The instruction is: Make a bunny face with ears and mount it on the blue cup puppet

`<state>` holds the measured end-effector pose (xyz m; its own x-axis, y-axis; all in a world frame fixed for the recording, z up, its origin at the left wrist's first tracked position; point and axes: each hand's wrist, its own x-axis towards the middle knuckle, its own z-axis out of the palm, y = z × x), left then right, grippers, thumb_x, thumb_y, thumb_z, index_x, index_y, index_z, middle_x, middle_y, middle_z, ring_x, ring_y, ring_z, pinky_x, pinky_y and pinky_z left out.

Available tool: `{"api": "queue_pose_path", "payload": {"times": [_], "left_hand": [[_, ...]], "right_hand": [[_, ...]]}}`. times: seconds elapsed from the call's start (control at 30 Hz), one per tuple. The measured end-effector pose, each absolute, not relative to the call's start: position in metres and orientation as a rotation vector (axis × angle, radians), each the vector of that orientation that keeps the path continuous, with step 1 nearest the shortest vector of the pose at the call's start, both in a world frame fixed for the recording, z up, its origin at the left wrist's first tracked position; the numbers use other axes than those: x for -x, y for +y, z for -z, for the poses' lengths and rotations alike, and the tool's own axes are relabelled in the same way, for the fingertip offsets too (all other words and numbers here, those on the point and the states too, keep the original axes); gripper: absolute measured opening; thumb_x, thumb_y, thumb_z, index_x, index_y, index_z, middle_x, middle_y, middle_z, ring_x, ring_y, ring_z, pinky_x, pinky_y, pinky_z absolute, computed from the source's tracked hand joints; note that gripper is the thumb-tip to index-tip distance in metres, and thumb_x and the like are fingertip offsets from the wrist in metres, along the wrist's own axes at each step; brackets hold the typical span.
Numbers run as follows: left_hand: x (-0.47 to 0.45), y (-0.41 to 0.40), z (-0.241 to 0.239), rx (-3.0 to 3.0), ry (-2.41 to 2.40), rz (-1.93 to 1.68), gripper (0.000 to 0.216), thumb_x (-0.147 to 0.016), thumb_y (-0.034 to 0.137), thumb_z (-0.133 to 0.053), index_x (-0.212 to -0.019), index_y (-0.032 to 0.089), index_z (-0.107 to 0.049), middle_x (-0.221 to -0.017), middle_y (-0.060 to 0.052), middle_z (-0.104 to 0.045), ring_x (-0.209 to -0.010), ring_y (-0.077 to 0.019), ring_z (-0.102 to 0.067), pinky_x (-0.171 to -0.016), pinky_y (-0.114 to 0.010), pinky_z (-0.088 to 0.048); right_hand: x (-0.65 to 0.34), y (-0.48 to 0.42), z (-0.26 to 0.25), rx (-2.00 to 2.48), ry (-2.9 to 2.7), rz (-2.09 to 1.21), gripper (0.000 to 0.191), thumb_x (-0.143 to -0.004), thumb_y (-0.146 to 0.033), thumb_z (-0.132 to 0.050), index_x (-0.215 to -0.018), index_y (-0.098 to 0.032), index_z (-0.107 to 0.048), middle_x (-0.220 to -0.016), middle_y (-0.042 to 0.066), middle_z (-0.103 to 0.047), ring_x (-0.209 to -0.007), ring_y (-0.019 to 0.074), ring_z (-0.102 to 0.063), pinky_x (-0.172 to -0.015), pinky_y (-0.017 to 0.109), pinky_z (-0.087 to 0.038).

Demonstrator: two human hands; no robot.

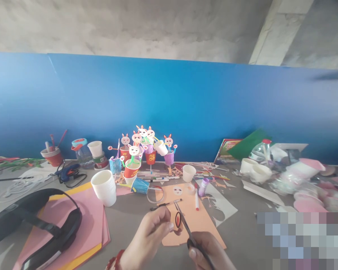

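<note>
My left hand (150, 234) is closed in a pinch on a small red oval paper piece with a dark outline (178, 219), held just above an orange paper sheet (191, 219). My right hand (210, 251) grips black-handled scissors (184, 221), whose blades point up and left and meet the edge of the paper piece. The orange sheet lies flat on the grey table and carries a small round paper face (177, 191). A red marker (196, 199) rests on the sheet's right side.
A stack of white paper cups (104, 186) stands on pink paper sheets (81, 221) at left, beside a black headset (36, 221). Cup-and-bunny crafts (142, 150) cluster by the blue wall, with a glue gun (66, 173), a single white cup (189, 173) and clutter at right.
</note>
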<state>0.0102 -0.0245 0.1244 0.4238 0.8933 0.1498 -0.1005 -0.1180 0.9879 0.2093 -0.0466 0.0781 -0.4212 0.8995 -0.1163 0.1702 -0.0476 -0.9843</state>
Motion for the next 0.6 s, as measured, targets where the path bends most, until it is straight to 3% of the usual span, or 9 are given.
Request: {"api": "queue_pose_path", "payload": {"times": [0.43, 0.6], "left_hand": [[-0.01, -0.023, -0.132, -1.482, 0.803, -0.97, 0.019, -0.087, 0.029, -0.051, -0.074, 0.017, -0.056, -0.079, -0.004, -0.066, -0.079, -0.0186, -0.058, -0.075, -0.028, -0.042], [-0.008, -0.021, -0.136, -1.482, 0.814, -0.938, 0.016, -0.084, 0.026, -0.051, -0.074, 0.016, -0.058, -0.079, -0.006, -0.068, -0.078, -0.0191, -0.06, -0.074, -0.028, -0.044]], "right_hand": [[-0.212, -0.04, -0.072, 1.159, -1.668, -1.491, 0.065, -0.068, -0.085, -0.051, -0.06, -0.022, -0.039, -0.046, -0.012, -0.023, -0.037, 0.0036, -0.022, -0.039, 0.024, -0.01], [-0.217, -0.039, -0.065, 1.226, -1.663, -1.465, 0.059, -0.069, -0.078, -0.059, -0.061, -0.022, -0.042, -0.044, -0.01, -0.029, -0.036, 0.0046, -0.027, -0.039, 0.024, -0.012]]}}
